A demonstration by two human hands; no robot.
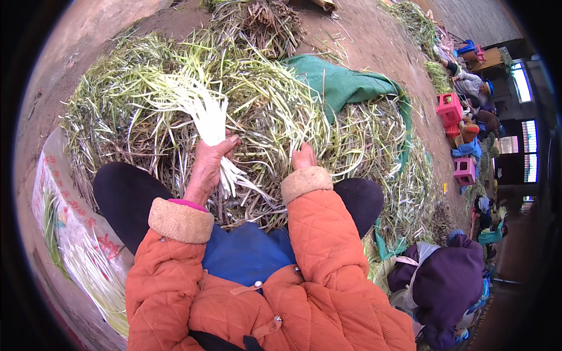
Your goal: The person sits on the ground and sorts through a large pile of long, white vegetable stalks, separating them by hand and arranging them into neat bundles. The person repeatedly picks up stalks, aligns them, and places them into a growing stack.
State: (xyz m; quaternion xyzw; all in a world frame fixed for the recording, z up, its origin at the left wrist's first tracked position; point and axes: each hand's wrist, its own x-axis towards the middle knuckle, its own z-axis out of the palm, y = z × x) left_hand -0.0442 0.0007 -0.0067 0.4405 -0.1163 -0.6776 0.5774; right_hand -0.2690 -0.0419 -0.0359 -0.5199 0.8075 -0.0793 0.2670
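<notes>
My left hand (213,160) grips a thick bunch of blanched chive-like stalks (206,109). Their white ends stick out below my fist, and the yellow-green leaves fan out above it. Lower and to the right, my right hand (304,156) is at the heap, its fingers closed around a few pale stalks (300,134) whose leaves spread away from me. Those fingertips are partly hidden. Between and beyond my knees lies a large tangled heap of the same greens (259,105), mixed with dry brown leaves.
A green cloth or sack (342,83) lies over the heap's far right. At left, cleaned white stalks (94,272) rest on a printed plastic sheet (66,184). A person in purple (448,281) sits close on my right. Plastic stools (450,109) and other people are farther off.
</notes>
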